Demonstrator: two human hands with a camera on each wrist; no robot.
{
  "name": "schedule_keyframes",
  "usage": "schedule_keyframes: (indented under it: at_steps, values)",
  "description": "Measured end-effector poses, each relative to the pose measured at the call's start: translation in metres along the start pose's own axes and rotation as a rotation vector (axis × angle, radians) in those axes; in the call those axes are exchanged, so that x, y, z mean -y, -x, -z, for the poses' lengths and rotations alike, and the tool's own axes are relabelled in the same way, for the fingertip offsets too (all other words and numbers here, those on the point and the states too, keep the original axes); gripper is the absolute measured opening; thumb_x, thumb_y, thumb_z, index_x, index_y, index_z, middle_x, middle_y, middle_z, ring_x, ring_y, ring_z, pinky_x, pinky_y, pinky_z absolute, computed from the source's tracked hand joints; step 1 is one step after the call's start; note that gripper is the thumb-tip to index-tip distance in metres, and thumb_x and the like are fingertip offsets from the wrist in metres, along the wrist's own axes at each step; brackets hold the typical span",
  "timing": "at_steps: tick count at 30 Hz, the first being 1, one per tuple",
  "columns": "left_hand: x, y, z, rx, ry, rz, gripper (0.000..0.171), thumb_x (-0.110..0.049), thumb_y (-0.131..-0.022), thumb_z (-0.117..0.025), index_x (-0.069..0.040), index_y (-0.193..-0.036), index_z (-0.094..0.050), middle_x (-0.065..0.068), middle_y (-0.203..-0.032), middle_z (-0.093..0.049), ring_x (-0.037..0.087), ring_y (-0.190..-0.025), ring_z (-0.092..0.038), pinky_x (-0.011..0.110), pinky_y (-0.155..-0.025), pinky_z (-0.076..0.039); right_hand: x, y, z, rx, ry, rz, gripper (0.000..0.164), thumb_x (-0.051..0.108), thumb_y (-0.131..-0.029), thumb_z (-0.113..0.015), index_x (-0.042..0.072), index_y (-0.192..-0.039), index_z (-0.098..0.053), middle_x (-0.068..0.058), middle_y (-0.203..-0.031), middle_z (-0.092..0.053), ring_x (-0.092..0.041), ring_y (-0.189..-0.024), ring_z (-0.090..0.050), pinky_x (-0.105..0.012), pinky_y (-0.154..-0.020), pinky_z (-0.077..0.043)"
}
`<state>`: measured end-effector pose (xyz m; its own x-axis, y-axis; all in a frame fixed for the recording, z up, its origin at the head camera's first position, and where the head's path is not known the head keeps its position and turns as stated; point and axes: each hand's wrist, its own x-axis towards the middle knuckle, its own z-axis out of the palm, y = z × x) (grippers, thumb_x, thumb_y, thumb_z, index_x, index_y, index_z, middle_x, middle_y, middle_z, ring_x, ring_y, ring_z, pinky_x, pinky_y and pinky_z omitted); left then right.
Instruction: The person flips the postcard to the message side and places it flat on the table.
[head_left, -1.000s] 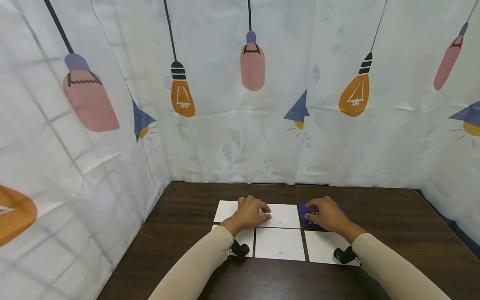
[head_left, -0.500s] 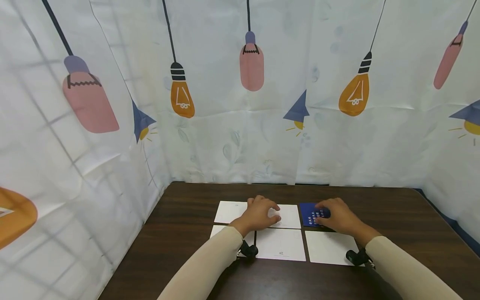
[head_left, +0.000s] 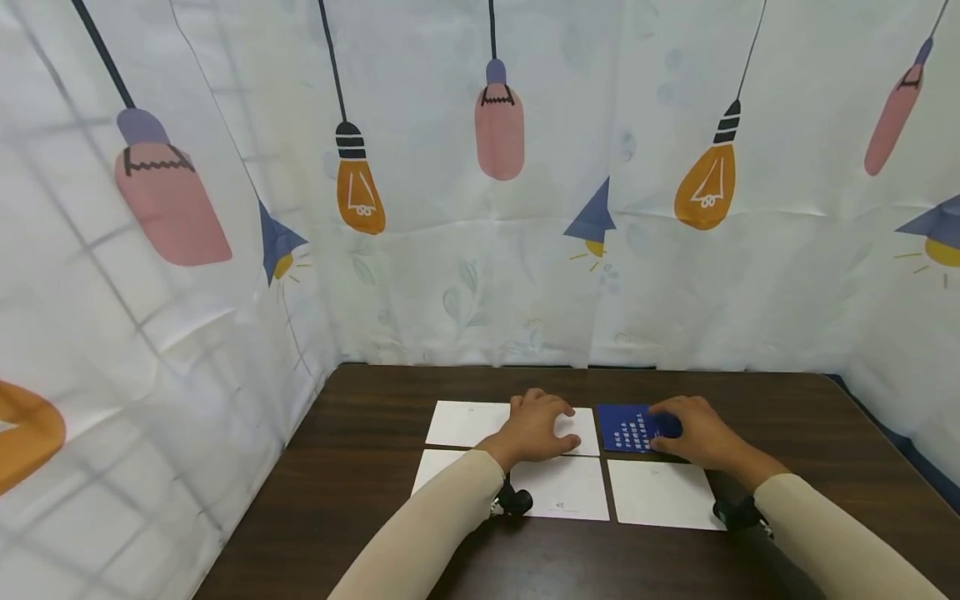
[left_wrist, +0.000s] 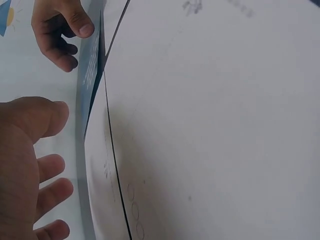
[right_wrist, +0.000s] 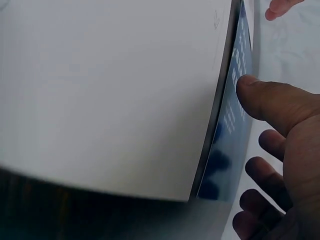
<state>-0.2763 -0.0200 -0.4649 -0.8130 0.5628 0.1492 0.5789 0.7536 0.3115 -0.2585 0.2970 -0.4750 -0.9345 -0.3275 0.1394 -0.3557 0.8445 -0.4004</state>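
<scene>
My left hand (head_left: pixel 534 429) hovers over the upper middle white card (head_left: pixel 585 423), thumb and fingers spread apart with nothing between them. To its right, my right hand (head_left: pixel 699 433) is over the right part of a blue card (head_left: pixel 625 428) printed with white characters, also holding nothing. In the right wrist view the thumb (right_wrist: pixel 255 95) appears over the blue card (right_wrist: pixel 227 150); whether it touches cannot be told. The left wrist view has the left hand's thumb and fingers (left_wrist: pixel 52 190) apart, beside a white card (left_wrist: pixel 210 125).
More white cards lie flat in two rows: an upper left card (head_left: pixel 457 422), a lower left card (head_left: pixel 437 463), a lower middle card (head_left: pixel 564 492) and a lower right card (head_left: pixel 663 496). They rest on a dark brown wooden table (head_left: pixel 360 442). A white lamp-patterned curtain (head_left: pixel 450 275) surrounds it.
Both hands have shifted to the right over the cards. More of the blue card's printed face and of the upper left white card now shows. The cards themselves look unmoved.
</scene>
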Motion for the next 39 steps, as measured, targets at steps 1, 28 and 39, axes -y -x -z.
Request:
schedule_keyframes:
  at_steps: [1, 28, 39]
  values:
    - [-0.001, -0.001, -0.001, 0.001, -0.002, 0.0, 0.045, -0.049, -0.092, -0.069, -0.022, -0.129, -0.069, -0.008, -0.137, -0.062, 0.022, -0.13, -0.044, 0.045, -0.092, -0.031, -0.001, 0.001, 0.001, 0.003, 0.0, -0.002, 0.058, 0.03, -0.083, -0.087, 0.003, -0.13, -0.067, -0.025, -0.135, -0.059, -0.054, -0.13, -0.04, -0.071, -0.101, -0.035]
    - [-0.026, -0.033, -0.016, 0.077, -0.028, 0.137, 0.059, -0.06, -0.089, -0.07, -0.032, -0.14, -0.062, -0.009, -0.147, -0.052, 0.022, -0.128, -0.039, 0.047, -0.096, -0.025, -0.029, 0.004, 0.032, 0.16, -0.062, -0.079, 0.088, 0.037, -0.079, -0.089, -0.006, -0.145, -0.049, -0.031, -0.133, -0.057, -0.058, -0.128, -0.043, -0.072, -0.098, -0.037]
    - [-0.037, -0.041, -0.017, 0.088, -0.033, 0.177, 0.063, -0.056, -0.085, -0.077, -0.03, -0.14, -0.063, -0.005, -0.146, -0.053, 0.025, -0.128, -0.038, 0.047, -0.096, -0.026, -0.032, -0.005, 0.033, 0.207, -0.034, -0.094, 0.093, 0.036, -0.074, -0.093, -0.004, -0.146, -0.049, -0.03, -0.133, -0.058, -0.059, -0.129, -0.038, -0.074, -0.101, -0.031]
